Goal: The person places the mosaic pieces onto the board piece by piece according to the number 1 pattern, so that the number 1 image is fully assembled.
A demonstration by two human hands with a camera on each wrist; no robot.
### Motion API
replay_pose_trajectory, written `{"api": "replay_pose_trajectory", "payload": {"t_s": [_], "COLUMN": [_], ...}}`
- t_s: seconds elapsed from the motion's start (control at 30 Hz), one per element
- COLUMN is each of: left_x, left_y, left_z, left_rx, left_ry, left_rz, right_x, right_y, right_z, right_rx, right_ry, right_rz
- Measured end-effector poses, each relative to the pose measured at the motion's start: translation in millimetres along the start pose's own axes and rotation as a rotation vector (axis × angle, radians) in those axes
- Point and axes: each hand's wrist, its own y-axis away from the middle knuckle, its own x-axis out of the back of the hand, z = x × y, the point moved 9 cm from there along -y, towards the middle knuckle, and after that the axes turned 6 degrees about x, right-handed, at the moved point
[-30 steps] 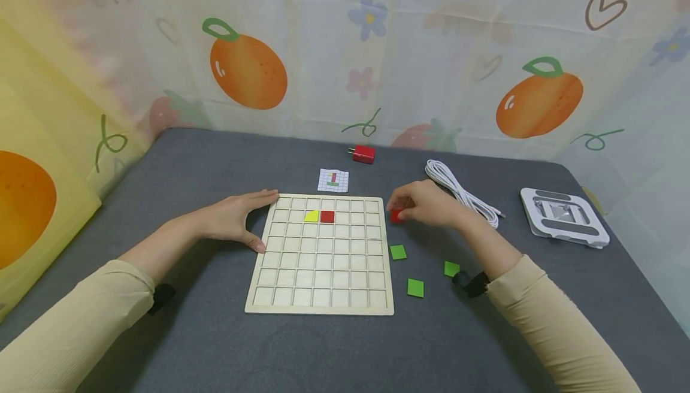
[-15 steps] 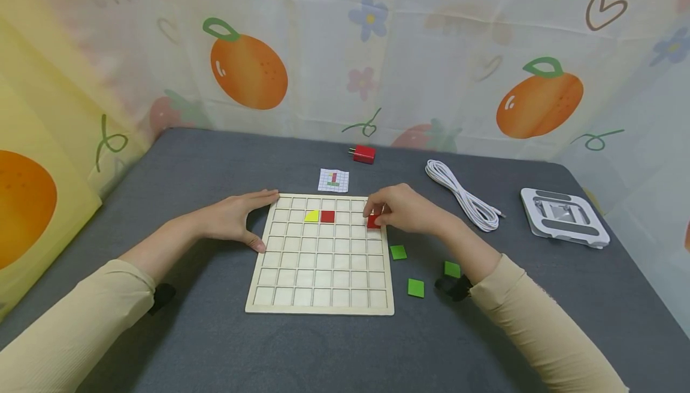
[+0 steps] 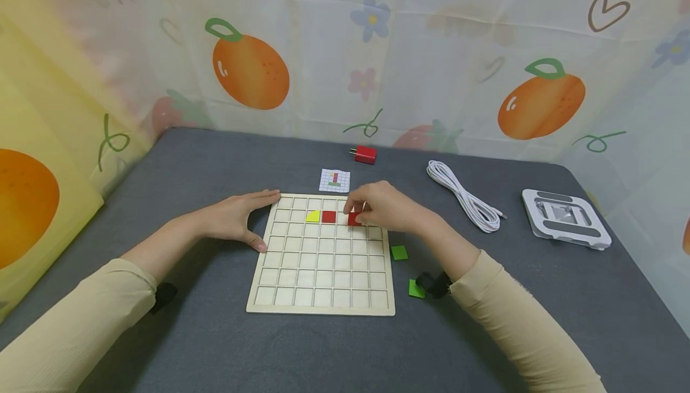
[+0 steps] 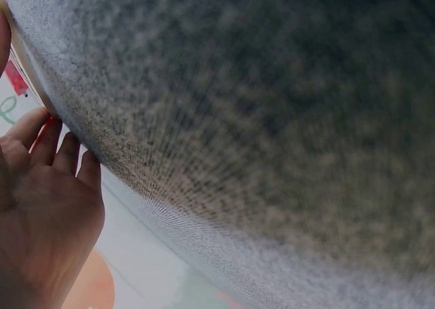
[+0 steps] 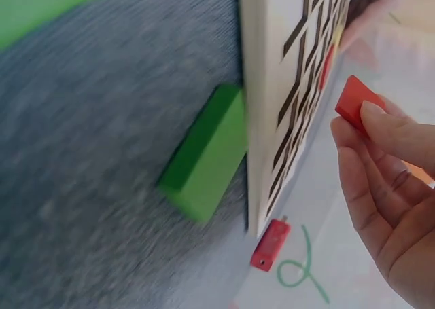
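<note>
A pale wooden grid board (image 3: 317, 261) lies on the dark grey cloth. My left hand (image 3: 229, 220) touches its left edge, thumb and straight fingers spread along the side. My right hand (image 3: 389, 208) pinches a red square tile (image 5: 359, 104) between thumb and fingertips, over the board's upper right cells. In the board's second row sit a yellow piece (image 3: 312, 216) with a slanted side and, right beside it, another red tile (image 3: 329, 217). Two green tiles show by the board's right side, one near its edge (image 3: 399, 253) and one partly under the right wrist strap (image 3: 414, 288).
Behind the board lies a small paper card (image 3: 335, 181) printed with a coloured grid pattern. A red plug adapter (image 3: 365, 154) is farther back. To the right are a coiled white cable (image 3: 466, 198) and a white-and-grey folded stand (image 3: 566, 219). A fruit-print curtain (image 3: 431, 51) hangs behind.
My right hand has carried the red tile leftward from beside the board to over it. The right forearm now covers a third green tile. My left hand stays at the board's edge.
</note>
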Motion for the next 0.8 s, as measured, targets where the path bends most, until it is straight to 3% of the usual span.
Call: {"api": "replay_pose_trajectory", "payload": {"t_s": [0.33,0.8], "left_x": [-0.5,-0.4], "left_y": [-1.1,-0.6], "left_z": [-0.7,-0.3], "left_rx": [-0.001,0.005], "left_ry": [0.0,0.003], "left_rz": [0.007,0.005], "right_x": [-3.9,-18.6], "right_y": [-16.3,-33.8], "right_z": [-12.4,-18.1], "right_rx": [0.026,-0.011], "right_ry": [-0.029,-0.077], "right_rz": [0.007,-0.028]}}
